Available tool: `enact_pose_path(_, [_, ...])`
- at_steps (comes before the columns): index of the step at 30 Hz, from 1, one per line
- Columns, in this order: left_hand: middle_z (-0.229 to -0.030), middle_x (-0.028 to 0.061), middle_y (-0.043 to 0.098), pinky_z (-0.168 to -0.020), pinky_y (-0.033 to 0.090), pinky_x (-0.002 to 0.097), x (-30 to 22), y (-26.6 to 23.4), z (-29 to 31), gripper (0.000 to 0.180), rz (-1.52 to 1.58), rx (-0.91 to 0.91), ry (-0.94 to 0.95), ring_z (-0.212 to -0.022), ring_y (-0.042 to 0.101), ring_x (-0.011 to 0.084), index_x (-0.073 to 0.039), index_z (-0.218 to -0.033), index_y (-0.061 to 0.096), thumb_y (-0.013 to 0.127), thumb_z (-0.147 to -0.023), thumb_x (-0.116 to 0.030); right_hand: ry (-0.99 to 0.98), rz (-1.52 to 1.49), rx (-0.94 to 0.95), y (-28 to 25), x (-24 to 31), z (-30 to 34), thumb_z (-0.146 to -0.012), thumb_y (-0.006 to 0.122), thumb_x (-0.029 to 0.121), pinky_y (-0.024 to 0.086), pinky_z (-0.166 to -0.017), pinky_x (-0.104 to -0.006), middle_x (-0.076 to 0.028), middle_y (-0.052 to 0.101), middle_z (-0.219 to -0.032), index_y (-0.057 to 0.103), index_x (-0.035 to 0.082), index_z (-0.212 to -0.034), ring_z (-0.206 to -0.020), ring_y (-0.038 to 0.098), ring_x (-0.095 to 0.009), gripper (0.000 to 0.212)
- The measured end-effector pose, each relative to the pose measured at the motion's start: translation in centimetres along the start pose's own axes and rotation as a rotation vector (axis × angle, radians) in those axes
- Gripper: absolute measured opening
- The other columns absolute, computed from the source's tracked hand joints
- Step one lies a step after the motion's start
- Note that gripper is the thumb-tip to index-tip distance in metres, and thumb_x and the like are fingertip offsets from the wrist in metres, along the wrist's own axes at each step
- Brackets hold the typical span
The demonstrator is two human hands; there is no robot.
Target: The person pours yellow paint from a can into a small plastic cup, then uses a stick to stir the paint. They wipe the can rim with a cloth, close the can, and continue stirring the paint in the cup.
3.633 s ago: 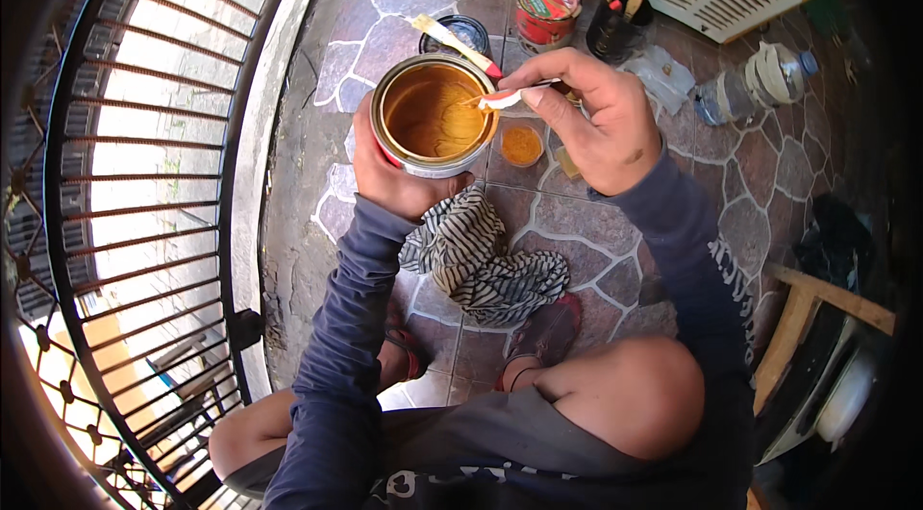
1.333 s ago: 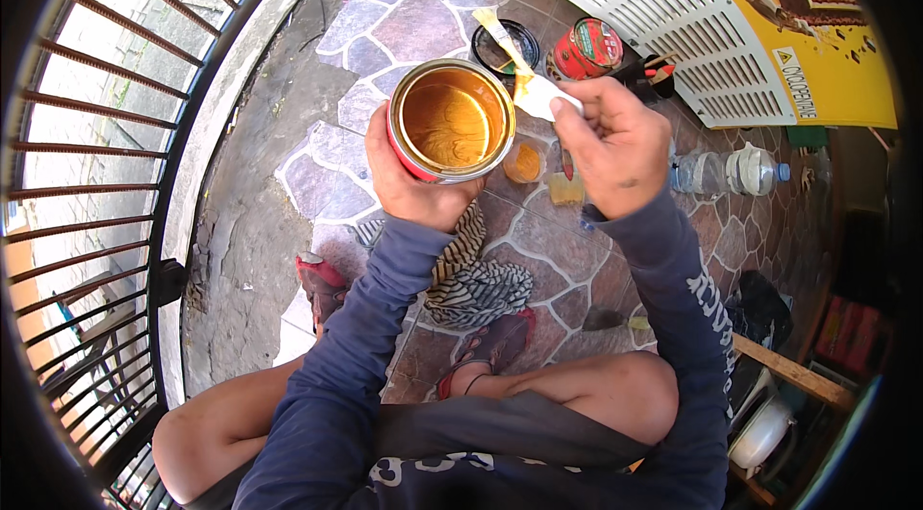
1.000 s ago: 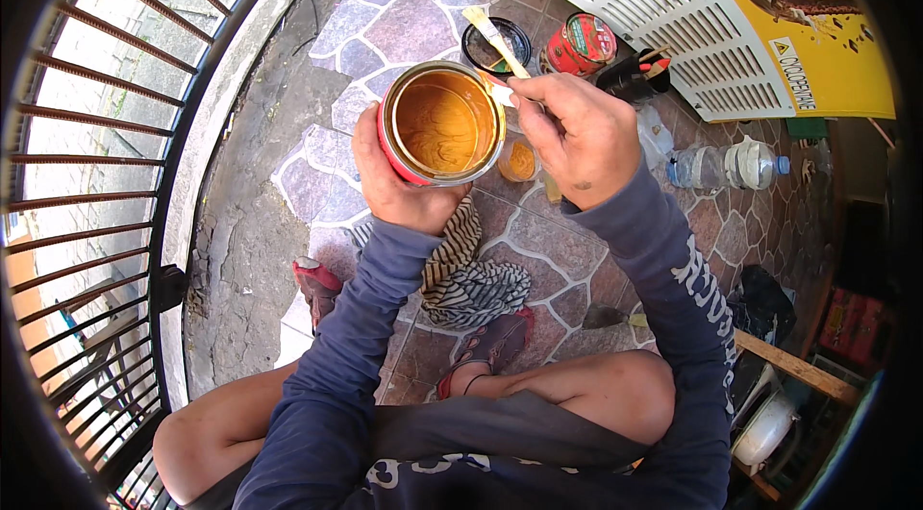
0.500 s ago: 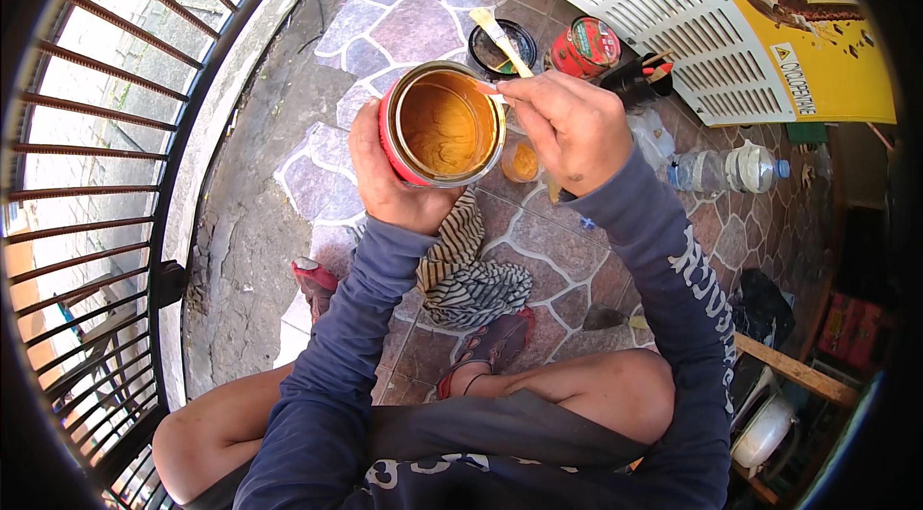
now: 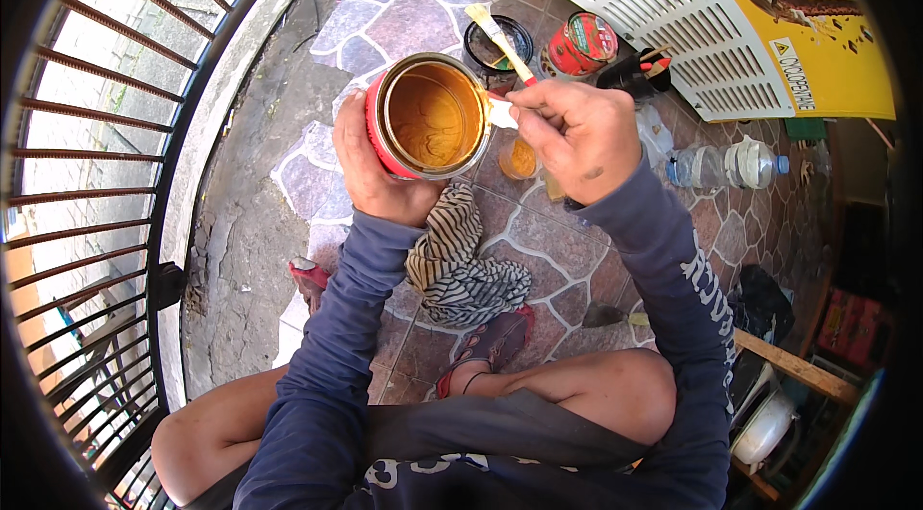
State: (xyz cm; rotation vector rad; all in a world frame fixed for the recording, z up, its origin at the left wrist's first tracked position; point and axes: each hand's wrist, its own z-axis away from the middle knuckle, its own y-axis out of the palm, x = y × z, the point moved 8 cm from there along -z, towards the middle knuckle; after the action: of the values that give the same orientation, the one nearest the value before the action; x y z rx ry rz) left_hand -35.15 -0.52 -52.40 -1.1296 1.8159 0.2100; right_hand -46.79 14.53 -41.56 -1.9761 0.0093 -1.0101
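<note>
Paint tin, left hand curled partway round it; white scrap, pinched in right hand, now lower along the rim, apparently working its right side.

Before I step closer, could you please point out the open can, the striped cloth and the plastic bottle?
Open can [image 5: 424, 89]: head view, on its inner wall.
Striped cloth [image 5: 463, 270]: head view, on its crumpled middle.
Plastic bottle [image 5: 710, 168]: head view, on its clear body.

Paint can left of bottle
</note>
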Motion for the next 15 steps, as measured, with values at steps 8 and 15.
enact_pose_path(8, [-0.131,0.0192,0.06,-0.103,0.047,0.0396,-1.1,-0.1,-0.5,0.108,-0.098,0.01,0.125,-0.12,0.062,0.0296,0.005,-0.144,0.033,0.096,-0.06,-0.018,-0.03,0.029,0.028,-0.1,0.0,-1.2,-0.084,0.07,0.006,0.054,-0.061,-0.0358,-0.018,0.07,-0.078,0.072,-0.002,-0.094,-0.068,0.068,-0.027,0.013])
enact_pose_path(15, [-0.128,0.0184,0.061,-0.104,0.045,0.0412,-1.8,-0.5,-1.1,0.104,-0.205,0.027,0.21,-0.116,0.062,0.0323,0.007,-0.141,0.04,0.096,-0.061,-0.028,-0.035,0.02,0.037,-0.4,-0.4,-1.9,-0.088,0.07,0.006,0.052,-0.056,-0.0263,-0.011,0.07,-0.07,0.072,-0.004,-0.1,-0.059,0.065,-0.011,0.015])
